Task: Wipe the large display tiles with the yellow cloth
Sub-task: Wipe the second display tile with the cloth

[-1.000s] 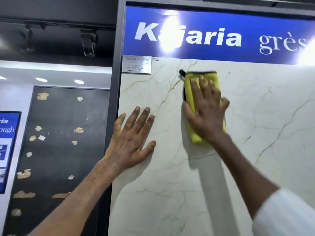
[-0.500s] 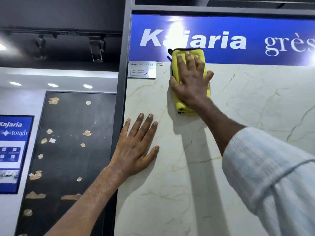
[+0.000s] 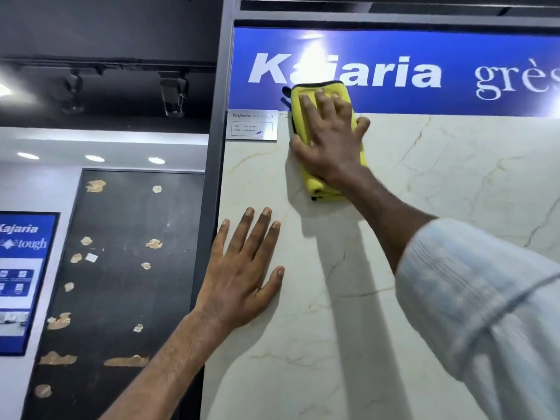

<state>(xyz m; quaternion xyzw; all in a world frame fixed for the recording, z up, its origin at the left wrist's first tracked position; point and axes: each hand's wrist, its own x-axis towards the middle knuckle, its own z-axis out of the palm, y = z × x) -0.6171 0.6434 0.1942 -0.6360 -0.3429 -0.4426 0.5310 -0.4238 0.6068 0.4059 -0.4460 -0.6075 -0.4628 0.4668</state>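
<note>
The left hand [image 3: 242, 280] lies flat, fingers spread, on the veined pale tile [image 3: 424, 192], left of it a dark panel [image 3: 121, 222], while above it the right hand [image 3: 330, 144], fingers straight, presses the cloth [image 3: 318, 183] at the blue sign [image 3: 394, 40] edge.

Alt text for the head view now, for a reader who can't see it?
The right hand presses a folded yellow cloth against the top of a pale marble tile, overlapping the blue sign above. The left hand rests open on the tile lower down.
</note>
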